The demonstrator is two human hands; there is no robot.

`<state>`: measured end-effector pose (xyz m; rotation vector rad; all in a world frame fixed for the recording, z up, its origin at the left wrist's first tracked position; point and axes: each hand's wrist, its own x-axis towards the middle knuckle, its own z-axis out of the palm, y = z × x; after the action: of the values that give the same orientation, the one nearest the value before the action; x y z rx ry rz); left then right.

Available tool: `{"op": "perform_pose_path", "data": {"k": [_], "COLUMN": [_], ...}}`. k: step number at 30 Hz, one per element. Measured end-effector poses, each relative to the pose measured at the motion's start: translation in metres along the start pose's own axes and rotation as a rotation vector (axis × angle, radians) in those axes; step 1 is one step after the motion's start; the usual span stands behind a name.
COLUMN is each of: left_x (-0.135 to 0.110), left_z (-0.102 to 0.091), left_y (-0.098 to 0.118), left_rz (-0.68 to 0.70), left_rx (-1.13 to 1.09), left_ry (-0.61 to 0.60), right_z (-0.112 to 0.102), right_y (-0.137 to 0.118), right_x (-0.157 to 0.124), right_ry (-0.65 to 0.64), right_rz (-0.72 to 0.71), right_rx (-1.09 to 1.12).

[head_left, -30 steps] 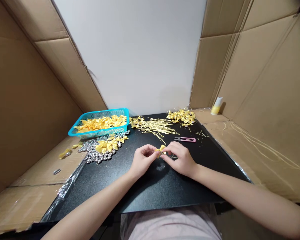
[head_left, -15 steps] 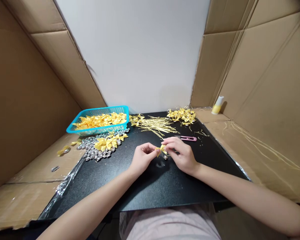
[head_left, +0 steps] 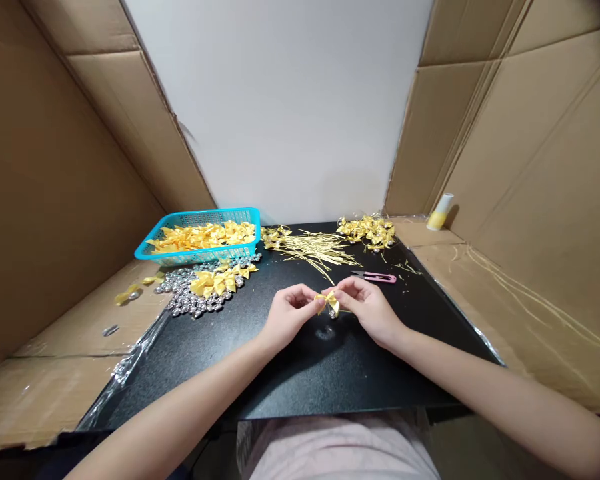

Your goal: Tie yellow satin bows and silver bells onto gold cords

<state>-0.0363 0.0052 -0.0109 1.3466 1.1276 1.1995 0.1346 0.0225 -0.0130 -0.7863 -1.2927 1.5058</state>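
Between my hands, just above the black table, is a small yellow ribbon bow (head_left: 329, 301) with a silver bell (head_left: 333, 315) hanging under it. My left hand (head_left: 293, 310) pinches the bow's left side between thumb and fingers. From the other side, my right hand (head_left: 367, 307) has its thumb and fingertips closed on the bow's right edge. A thin yellow strand shows below the right fingers. Beyond my right hand lie pink thread snips (head_left: 380, 277). Cut yellow ties (head_left: 320, 248) lie in a loose heap farther back.
A blue basket (head_left: 197, 259) of yellow bows stands back left, with silver bells (head_left: 180, 300) and loose bows (head_left: 215, 283) before it. A pile of bows with bells (head_left: 367, 231) sits back right. Cardboard walls (head_left: 545, 167) flank the table; a thread spool (head_left: 439, 212) stands at right.
My right fingers have shifted from over the bow's top to its right side, and more of the bow shows. The bell now sits closer beneath the bow. The view has shifted slightly.
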Motion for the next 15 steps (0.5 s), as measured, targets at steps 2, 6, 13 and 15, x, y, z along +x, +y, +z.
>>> {"op": "perform_pose_path", "data": {"k": [2, 6, 13, 15], "left_x": [0.0, 0.0001, -0.001, -0.0013], "left_z": [0.0, 0.0009, 0.0017, 0.0019], "left_y": [-0.0007, -0.0005, 0.0028, 0.0031], "left_rz": [-0.002, -0.011, -0.026, -0.031], "left_rx": [-0.016, -0.034, -0.045, -0.039], "left_ry": [-0.007, 0.001, 0.008, 0.013], "right_z": [-0.0002, -0.001, -0.0006, -0.0001], "right_y": [-0.0006, 0.0006, 0.0013, 0.0011], "right_x": [-0.0004, -0.0004, -0.0022, -0.003], "right_ry": [0.023, 0.03, 0.031, 0.037], "right_rz": [-0.005, -0.058, -0.113, -0.134], "right_rx": [0.007, -0.02, -0.105, -0.125]}}
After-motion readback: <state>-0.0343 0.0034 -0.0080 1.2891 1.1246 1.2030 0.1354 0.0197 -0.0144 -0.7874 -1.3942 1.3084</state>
